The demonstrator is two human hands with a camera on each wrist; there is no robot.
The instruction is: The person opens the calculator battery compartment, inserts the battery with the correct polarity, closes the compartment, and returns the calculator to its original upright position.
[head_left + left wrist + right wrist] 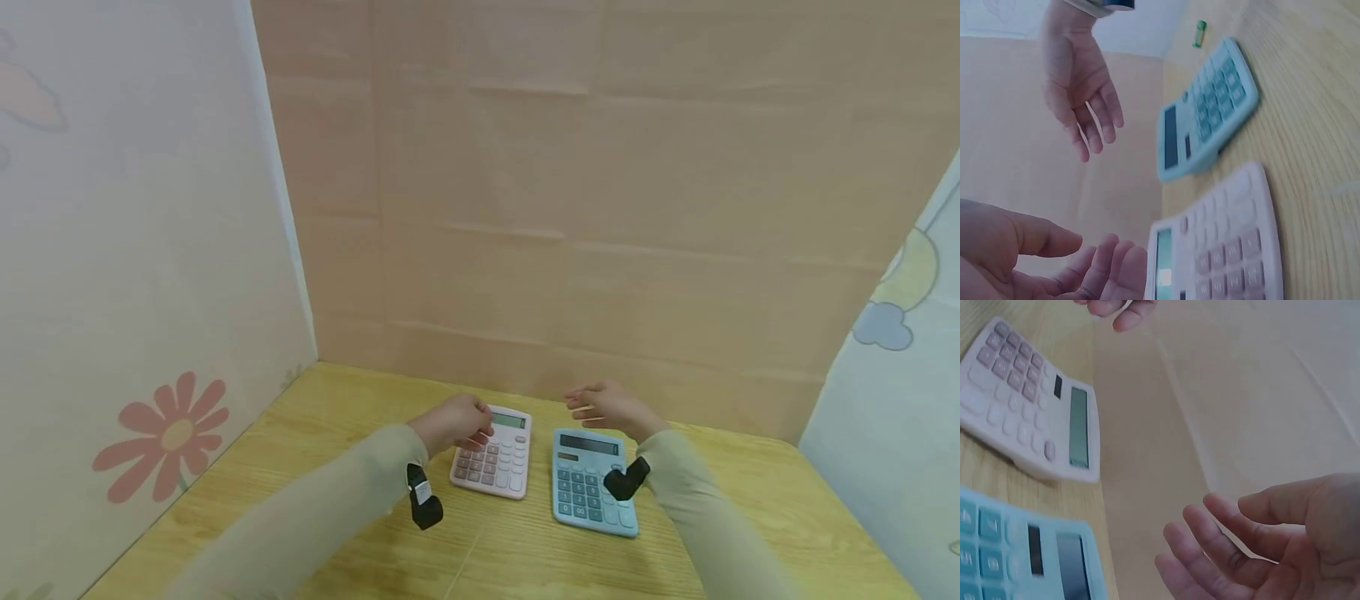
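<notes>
A pale pink calculator (513, 460) and a light blue one (576, 523) lie side by side on the wooden table, both displays toward the back wall. My left hand (454, 422) hovers over the upper left of the pink calculator, fingers loosely bent and holding nothing. Above the top end of the blue calculator (1216, 103) is my right hand (613, 408), its fingers relaxed and slightly spread. The right wrist view shows a gap between that hand (1254, 550) and the blue calculator (1016, 550). In the head view my left hand covers part of the pink one.
A small green cylinder (1200, 34), like a battery, lies on the table beyond the blue calculator in the left wrist view. A tan covering (570, 208) hangs behind the table (480, 550). Patterned white sheets stand at the left (150, 250) and right (900, 400).
</notes>
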